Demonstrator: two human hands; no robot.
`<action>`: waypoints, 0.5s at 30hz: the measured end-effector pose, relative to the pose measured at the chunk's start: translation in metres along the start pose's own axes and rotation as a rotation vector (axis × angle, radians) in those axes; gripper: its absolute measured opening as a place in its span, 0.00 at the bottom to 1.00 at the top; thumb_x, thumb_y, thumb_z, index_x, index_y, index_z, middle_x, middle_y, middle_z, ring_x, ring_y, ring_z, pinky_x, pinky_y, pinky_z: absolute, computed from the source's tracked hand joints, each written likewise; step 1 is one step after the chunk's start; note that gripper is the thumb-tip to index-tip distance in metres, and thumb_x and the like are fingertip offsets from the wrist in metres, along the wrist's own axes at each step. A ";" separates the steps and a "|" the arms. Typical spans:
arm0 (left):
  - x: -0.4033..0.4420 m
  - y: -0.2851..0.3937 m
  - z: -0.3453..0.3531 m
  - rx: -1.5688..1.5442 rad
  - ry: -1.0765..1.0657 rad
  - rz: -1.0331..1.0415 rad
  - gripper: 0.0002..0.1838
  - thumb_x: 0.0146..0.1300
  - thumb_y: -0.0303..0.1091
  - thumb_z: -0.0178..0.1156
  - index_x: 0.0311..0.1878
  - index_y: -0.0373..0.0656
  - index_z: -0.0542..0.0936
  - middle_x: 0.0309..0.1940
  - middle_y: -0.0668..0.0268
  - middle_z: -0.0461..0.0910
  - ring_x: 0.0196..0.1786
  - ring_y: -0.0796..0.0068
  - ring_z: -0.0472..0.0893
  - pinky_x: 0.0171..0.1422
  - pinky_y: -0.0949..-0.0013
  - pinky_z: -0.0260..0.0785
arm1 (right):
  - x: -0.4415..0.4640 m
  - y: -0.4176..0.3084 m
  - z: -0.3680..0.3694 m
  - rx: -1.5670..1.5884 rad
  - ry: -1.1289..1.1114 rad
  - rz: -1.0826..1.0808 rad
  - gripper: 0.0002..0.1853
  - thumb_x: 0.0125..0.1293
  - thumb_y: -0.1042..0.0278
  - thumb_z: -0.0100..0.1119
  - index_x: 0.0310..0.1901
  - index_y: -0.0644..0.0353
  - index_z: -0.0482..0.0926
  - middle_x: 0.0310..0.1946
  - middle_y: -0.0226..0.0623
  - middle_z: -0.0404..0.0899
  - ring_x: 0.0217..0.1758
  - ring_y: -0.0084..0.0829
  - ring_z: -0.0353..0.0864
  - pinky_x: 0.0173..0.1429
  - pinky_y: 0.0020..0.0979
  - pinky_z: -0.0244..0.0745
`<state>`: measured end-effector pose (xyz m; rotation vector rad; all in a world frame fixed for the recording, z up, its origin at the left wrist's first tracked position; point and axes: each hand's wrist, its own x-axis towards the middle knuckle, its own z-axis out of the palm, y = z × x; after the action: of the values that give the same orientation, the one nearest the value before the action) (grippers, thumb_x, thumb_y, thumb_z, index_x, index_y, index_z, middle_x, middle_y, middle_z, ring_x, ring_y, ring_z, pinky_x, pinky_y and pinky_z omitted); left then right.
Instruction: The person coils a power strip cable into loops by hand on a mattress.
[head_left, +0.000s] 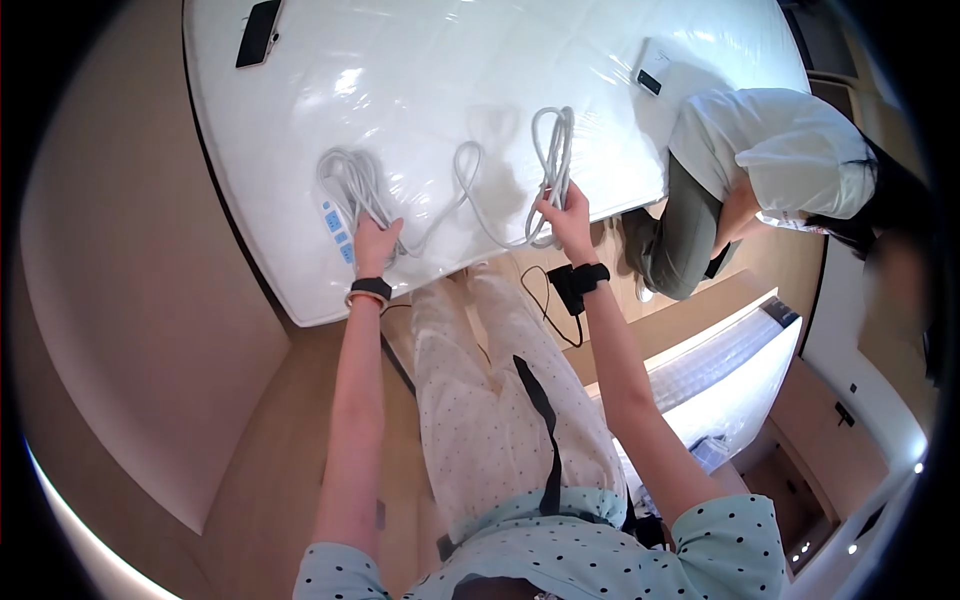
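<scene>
A grey-white cable lies in two looped bundles on a plastic-covered mattress, with a loose curving stretch between them. My left hand (377, 243) grips the lower end of the left cable bundle (352, 185), its fingers partly hidden by the loops. Beside that bundle, a power strip with blue-marked sockets (338, 232) lies on the mattress (420, 60). My right hand (569, 222) is closed around the long loops of the right cable bundle (553, 150), near the mattress's edge.
A phone (258, 34) lies at the mattress's upper left, and a small black item (649, 82) at its upper right. A person (770, 150) crouches at the right side. Below my right hand, a black adapter with a cord (566, 290) hangs by the wrist.
</scene>
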<state>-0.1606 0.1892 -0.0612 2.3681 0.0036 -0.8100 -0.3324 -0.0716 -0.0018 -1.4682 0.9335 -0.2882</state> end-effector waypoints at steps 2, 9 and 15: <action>-0.019 0.014 0.006 0.265 0.270 0.183 0.28 0.47 0.37 0.67 0.50 0.38 0.69 0.38 0.57 0.74 0.41 0.59 0.76 0.46 0.59 0.69 | -0.003 0.002 0.004 -0.054 -0.016 -0.007 0.09 0.47 0.74 0.60 0.32 0.63 0.73 0.21 0.27 0.70 0.24 0.17 0.66 0.29 0.23 0.65; -0.069 0.051 0.043 0.455 0.212 0.559 0.31 0.41 0.28 0.67 0.52 0.40 0.67 0.52 0.58 0.66 0.52 0.55 0.70 0.52 0.57 0.65 | -0.014 0.020 0.025 -0.155 -0.079 0.113 0.14 0.45 0.68 0.63 0.31 0.65 0.73 0.21 0.31 0.72 0.24 0.22 0.69 0.30 0.26 0.67; -0.051 0.037 0.059 0.534 0.124 0.351 0.25 0.41 0.26 0.65 0.47 0.40 0.71 0.54 0.59 0.63 0.53 0.56 0.69 0.51 0.57 0.66 | -0.011 0.038 0.040 -0.156 -0.144 0.238 0.13 0.46 0.70 0.61 0.33 0.70 0.76 0.24 0.38 0.78 0.27 0.25 0.77 0.34 0.27 0.72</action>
<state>-0.2268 0.1359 -0.0481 2.7911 -0.6303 -0.5359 -0.3263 -0.0300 -0.0386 -1.4808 1.0198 0.0657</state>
